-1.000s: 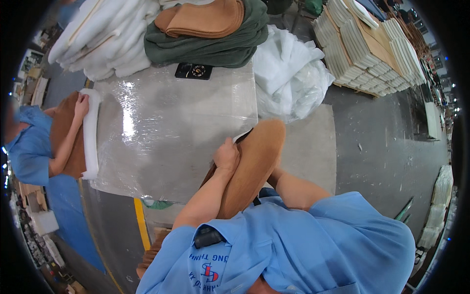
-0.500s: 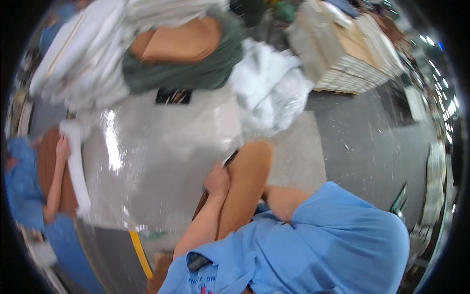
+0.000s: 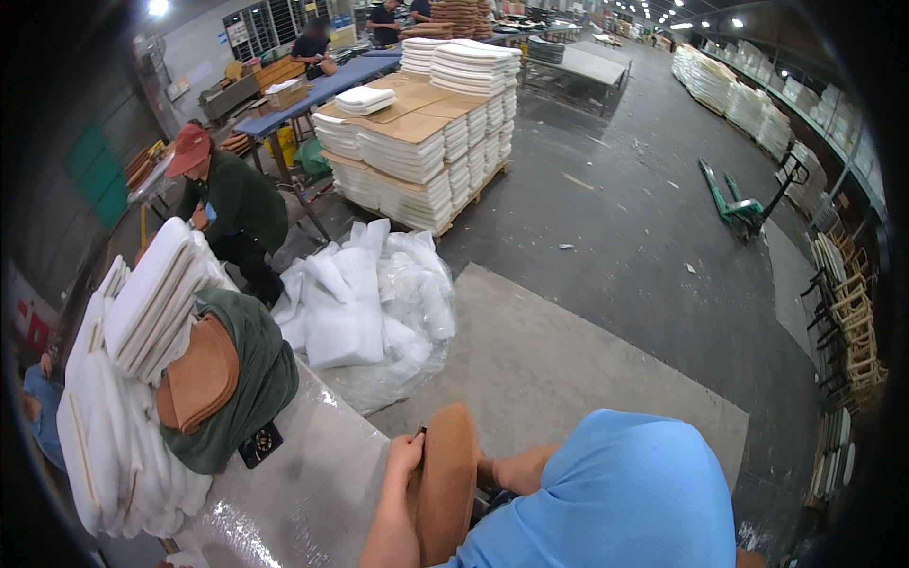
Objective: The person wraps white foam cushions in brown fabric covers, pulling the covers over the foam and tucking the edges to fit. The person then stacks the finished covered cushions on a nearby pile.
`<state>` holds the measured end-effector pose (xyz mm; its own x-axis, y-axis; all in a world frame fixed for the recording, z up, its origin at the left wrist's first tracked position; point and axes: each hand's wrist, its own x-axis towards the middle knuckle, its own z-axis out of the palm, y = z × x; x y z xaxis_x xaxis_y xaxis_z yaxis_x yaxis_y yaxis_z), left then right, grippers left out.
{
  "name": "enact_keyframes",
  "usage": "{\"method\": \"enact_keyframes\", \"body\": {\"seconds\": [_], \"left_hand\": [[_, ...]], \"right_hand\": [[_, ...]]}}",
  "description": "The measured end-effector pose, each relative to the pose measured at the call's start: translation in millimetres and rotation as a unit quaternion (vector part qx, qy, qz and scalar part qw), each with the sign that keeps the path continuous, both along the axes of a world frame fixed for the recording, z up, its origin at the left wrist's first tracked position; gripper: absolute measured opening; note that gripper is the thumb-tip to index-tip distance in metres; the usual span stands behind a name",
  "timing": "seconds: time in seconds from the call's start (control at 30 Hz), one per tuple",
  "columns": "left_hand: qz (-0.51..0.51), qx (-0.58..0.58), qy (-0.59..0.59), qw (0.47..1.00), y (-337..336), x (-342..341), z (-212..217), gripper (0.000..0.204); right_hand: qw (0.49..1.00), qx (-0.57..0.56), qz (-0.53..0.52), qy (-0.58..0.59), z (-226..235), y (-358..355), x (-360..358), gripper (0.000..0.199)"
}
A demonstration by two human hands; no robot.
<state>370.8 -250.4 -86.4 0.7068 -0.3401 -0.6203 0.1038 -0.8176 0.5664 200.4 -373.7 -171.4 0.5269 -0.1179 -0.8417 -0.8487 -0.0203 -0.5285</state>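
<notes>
A brown padded seat cushion (image 3: 447, 488) stands tilted on edge in front of my body. My left hand (image 3: 407, 452) is closed on its left edge; a small dark bit shows by the fingertips, too small to make out. My right hand (image 3: 487, 470) reaches to the cushion's right side, and its fingers are hidden there. Left of the cushion lies the shiny, plastic-covered work table (image 3: 298, 483). Upon it rest a black phone-like object (image 3: 259, 444), a dark green cloth (image 3: 270, 360) and brown cushion pieces (image 3: 201, 374) lying on that cloth.
White foam pads (image 3: 156, 303) are stacked at the table's far left. Beyond the table sits a heap of white foam in clear plastic (image 3: 365, 308). Behind are a pallet of white pads (image 3: 426, 156) and a seated co-worker (image 3: 237, 204). A green pallet jack (image 3: 739, 208) stands right.
My view has swung up and to the right, bringing the pallet jack and aisle into sight. The cushion stays with my left hand on its edge.
</notes>
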Motion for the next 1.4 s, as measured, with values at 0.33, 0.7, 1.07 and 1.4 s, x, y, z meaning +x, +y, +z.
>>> {"method": "enact_keyframes", "body": {"seconds": [0.33, 0.7, 1.07, 1.4], "left_hand": [[0.003, 0.015, -0.112, 0.994, -52.8, -11.1, -9.1, 0.027], [0.095, -0.141, -0.110, 0.979, -46.8, -8.6, -55.7, 0.029], [0.102, -0.108, -0.223, 0.964, -56.8, 9.8, -21.1, 0.031], [-0.018, 0.058, -0.131, 0.990, -9.4, 6.0, -6.2, 0.048]], "right_hand": [[0.999, -0.008, -0.040, 0.025, -18.1, 5.2, 12.2, 0.045], [0.994, -0.020, -0.061, 0.087, -34.9, 28.6, 12.0, 0.045], [0.997, -0.032, -0.052, 0.049, -13.6, 2.6, 7.2, 0.045], [0.999, -0.024, -0.023, 0.031, -8.5, -23.8, 5.5, 0.045]]}}
